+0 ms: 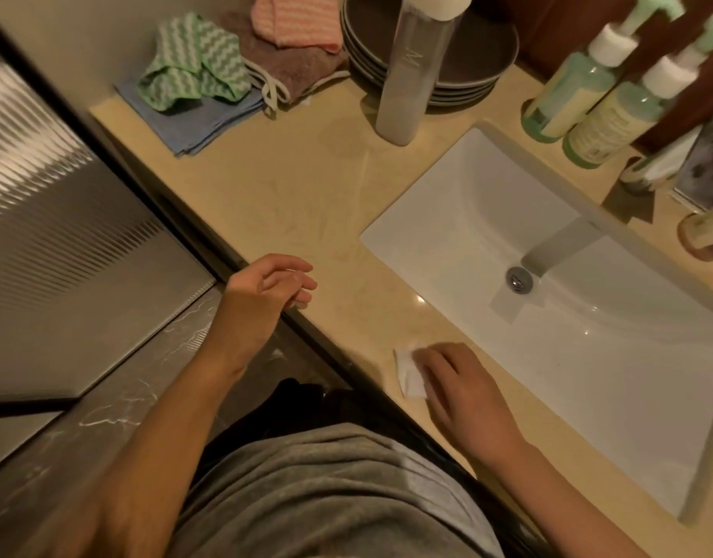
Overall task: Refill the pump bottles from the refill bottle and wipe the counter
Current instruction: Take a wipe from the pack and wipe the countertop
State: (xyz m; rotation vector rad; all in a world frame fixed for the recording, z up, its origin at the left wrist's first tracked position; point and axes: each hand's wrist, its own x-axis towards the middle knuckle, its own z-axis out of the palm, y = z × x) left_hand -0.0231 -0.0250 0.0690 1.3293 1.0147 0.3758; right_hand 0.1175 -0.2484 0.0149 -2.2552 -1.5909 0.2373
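Note:
My right hand (pixel 463 390) presses a small white tissue (pixel 408 375) flat on the beige counter (pixel 290 195), near its front edge beside the sink. My left hand (pixel 270 287) hovers over the counter's front edge with fingers loosely curled, holding nothing. The tall grey refill bottle (pixel 415 70) with a white cap stands upright at the back, left of the sink. Two green pump bottles (pixel 568 90) (pixel 616 122) with white collars stand at the back right, behind the sink.
A white sink (pixel 447 219) with a drain and a flat tap (pixel 556 243) fills the right side. Folded cloths (pixel 202 74) and a stack of dark plates (pixel 483 62) lie at the back. More small containers (pixel 701 231) stand at the far right.

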